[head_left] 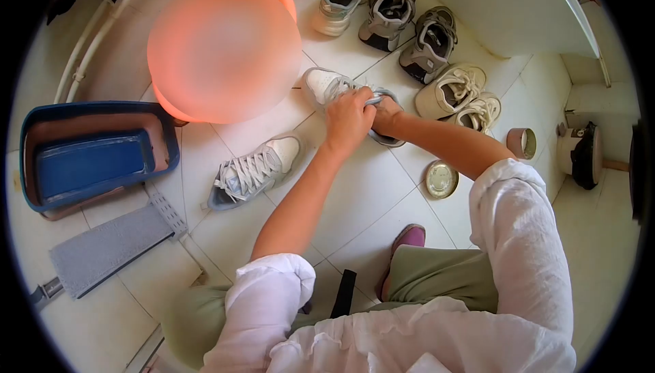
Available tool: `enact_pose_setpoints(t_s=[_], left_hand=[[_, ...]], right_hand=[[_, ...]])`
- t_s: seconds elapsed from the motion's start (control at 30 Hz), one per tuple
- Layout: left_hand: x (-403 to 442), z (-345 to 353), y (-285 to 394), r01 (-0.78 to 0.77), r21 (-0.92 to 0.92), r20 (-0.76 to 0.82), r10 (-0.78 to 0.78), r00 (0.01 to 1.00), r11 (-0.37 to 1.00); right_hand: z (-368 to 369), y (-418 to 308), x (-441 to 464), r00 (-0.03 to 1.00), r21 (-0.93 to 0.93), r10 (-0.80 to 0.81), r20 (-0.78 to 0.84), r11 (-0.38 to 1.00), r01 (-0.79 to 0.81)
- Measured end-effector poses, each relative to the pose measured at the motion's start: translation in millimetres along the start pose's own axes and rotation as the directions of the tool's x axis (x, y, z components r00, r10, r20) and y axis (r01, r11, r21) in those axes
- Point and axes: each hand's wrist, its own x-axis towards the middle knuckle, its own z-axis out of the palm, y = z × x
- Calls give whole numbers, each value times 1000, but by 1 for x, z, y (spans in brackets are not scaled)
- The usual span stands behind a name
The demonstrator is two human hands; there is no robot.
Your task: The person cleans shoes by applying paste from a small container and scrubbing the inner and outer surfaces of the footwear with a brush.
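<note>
A grey-and-white sneaker is on the tiled floor in front of me, its toe pointing up and to the left. My left hand is closed over the tongue and lace area, fingers curled. At the shoe's collar is my right hand, gripping around the opening; its fingertips are mostly hidden by the shoe and my left hand. Nearer to me on the left lies another sneaker like it, with white laces, touched by neither hand.
An orange-pink basin stands upper left, above a blue rectangular tub and a grey flat mop head. Several other shoes line the upper right. A round tin lid and a small open tin are at right.
</note>
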Motion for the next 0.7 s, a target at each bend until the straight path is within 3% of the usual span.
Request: enact_pose_setpoints(t_s=[0.03, 0.1, 0.13, 0.2, 0.23, 0.3, 0.33, 0.43, 0.53, 0.63, 0.7], left_hand=[[1, 2, -6, 1, -8, -7, -1, 1000, 1000], [1, 2, -22, -32, 15, -203, 34, 979, 999], [2, 2, -32, -33, 17, -196, 35, 980, 999], [3, 0, -51, -102, -7, -194, 99, 976, 995], [1, -3, -50, -92, -1, -182, 91, 979, 996], [3, -1, -36, 133, 30, -30, -132, 991, 991], [3, -2, -32, 156, -20, 19, -155, 988, 988], [7, 1, -45, 63, -126, -2, -64, 998, 990], [12, -3, -58, 88, -218, 5, -89, 996, 972], [12, -22, -49, 172, -122, 153, -152, 976, 978], [6, -17, -45, 163, -79, 125, -152, 980, 984]], right_hand=[[-17, -5, 4, 1000, -8, -3, 6, 1000, 3], [-56, -22, 7, 882, -69, 272, 386, 961, -266], [-74, -30, -2, 881, -64, 275, 386, 960, -271], [-95, -39, -25, 906, -215, 115, 408, 976, -27], [-90, -40, -30, 905, -199, 110, 411, 980, -29], [-83, -39, -38, 951, -204, 10, 310, 977, 57], [-79, -45, -21, 913, -194, 33, 407, 980, 51], [-48, -40, 6, 903, -186, 28, 430, 981, 58], [-89, -47, -2, 878, -202, 84, 471, 979, 14], [-113, -60, -32, 862, -203, 102, 497, 979, 1], [-112, -60, -34, 863, -236, 112, 492, 972, 9]])
